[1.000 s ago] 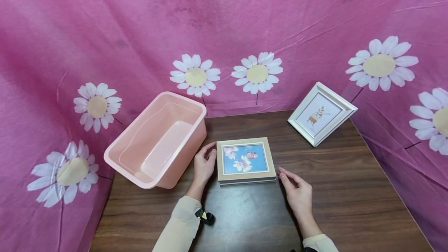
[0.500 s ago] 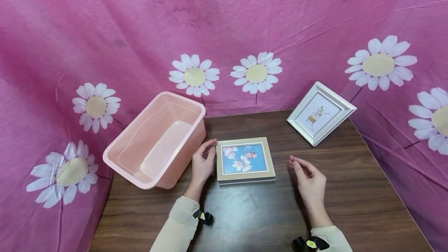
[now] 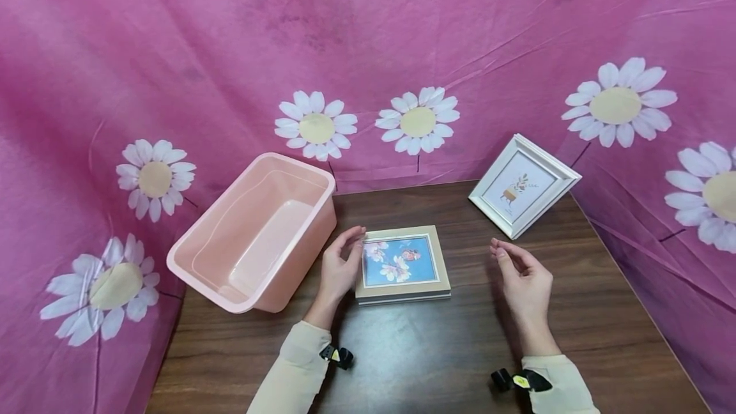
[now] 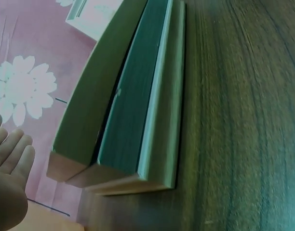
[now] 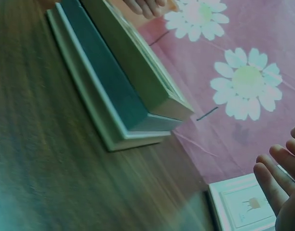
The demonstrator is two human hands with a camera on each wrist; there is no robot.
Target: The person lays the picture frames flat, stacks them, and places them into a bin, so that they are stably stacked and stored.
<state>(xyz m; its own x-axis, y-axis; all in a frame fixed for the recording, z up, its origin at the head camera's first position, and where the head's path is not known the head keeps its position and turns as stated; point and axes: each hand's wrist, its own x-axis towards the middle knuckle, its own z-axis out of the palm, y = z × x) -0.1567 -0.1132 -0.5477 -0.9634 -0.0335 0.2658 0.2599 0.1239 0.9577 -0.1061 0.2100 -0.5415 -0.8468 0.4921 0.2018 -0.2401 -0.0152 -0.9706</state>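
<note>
A stack of picture frames (image 3: pixel 402 294) lies in the middle of the table. Its top one is a beige frame (image 3: pixel 441 267) around a blue blossom picture. In the left wrist view a dark frame (image 4: pixel 133 101) shows beneath it, with a pale frame (image 4: pixel 167 101) at the bottom. My left hand (image 3: pixel 338 270), fingers relaxed, overlaps the stack's upper left corner in the head view and grips nothing. My right hand (image 3: pixel 526 286) is to the right of the stack with loosely bent fingers, holding nothing. Beyond its fingertips a white picture frame (image 3: pixel 491 200) with a potted-plant print stands tilted.
A pink plastic tub (image 3: pixel 313 267) stands left of the stack, close to my left hand. The wood-grain table (image 3: pixel 402 363) meets a magenta cloth (image 3: pixel 368 30) printed with white daisies at the back and sides. A strap device (image 3: pixel 520 381) sits at my right wrist.
My right hand has moved away from the stack's right side, rightward and farther back toward the white frame. My left hand has shifted slightly right over the corner. The stack stays put.
</note>
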